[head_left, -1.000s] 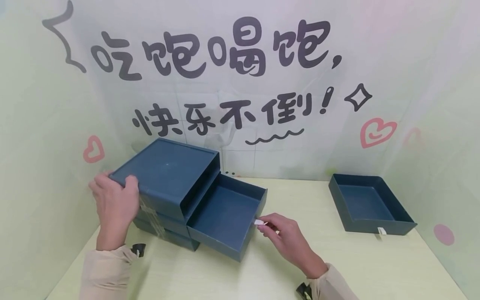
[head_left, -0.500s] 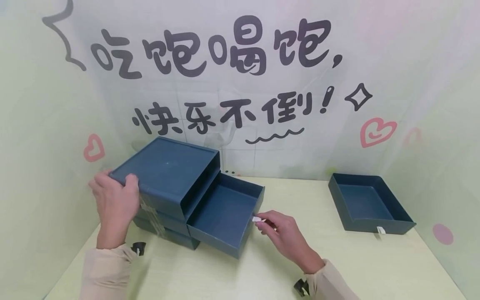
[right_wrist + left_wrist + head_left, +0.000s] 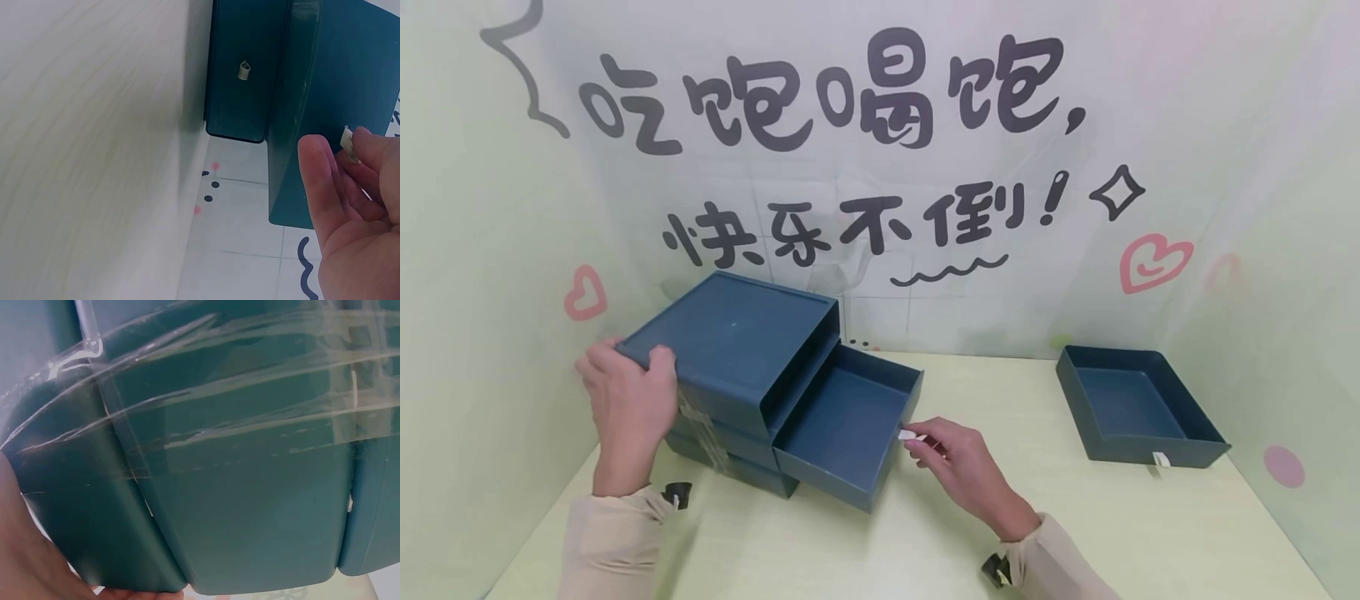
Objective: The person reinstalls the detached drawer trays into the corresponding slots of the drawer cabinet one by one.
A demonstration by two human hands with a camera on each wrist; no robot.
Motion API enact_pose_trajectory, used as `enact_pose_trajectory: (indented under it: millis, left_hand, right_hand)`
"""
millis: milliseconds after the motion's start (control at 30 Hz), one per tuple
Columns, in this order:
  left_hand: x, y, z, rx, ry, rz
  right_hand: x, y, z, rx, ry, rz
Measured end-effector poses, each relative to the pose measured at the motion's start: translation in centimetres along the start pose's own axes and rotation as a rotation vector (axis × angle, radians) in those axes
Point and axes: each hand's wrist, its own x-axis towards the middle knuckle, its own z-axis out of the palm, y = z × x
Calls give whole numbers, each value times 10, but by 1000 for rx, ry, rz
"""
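Observation:
A dark blue drawer cabinet [image 3: 730,333] of three tiers, wrapped with clear tape [image 3: 250,394], stands on the left of the table. My left hand [image 3: 632,404] grips its top rear corner, fingers bent over the edge. The top tier is an open slot. From the middle tier a drawer [image 3: 842,425] sticks well out, with nothing in it. At its front, my right hand [image 3: 962,467] pinches a small white pull tab [image 3: 348,144] between thumb and finger. In the right wrist view, the bottom drawer [image 3: 240,103] sits pushed in, its own tab showing.
A second loose blue drawer [image 3: 1135,408] lies at the right of the pale table [image 3: 970,383], its white tab facing the near side. Behind the table hangs a printed backdrop [image 3: 880,175] with large black characters, and pale side walls flank it.
The middle drawer has slid a little further into the cabinet, and my right hand has moved left with it, still pinching the tab. My left hand keeps its grip on the corner.

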Motion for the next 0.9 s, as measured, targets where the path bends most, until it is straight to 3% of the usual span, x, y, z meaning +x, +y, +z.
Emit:
enact_pose_trajectory:
  millis: [400, 733, 900]
  left_hand:
    - [-1, 1, 1, -2, 7, 3]
    - [-3, -3, 0, -7, 4, -24]
    - [-2, 0, 0, -13, 16, 7]
  right_hand:
    - [5, -1, 11, 8, 37, -6]
    - [8, -8, 16, 33, -9, 37]
    - [10, -10, 18, 38, -10, 43]
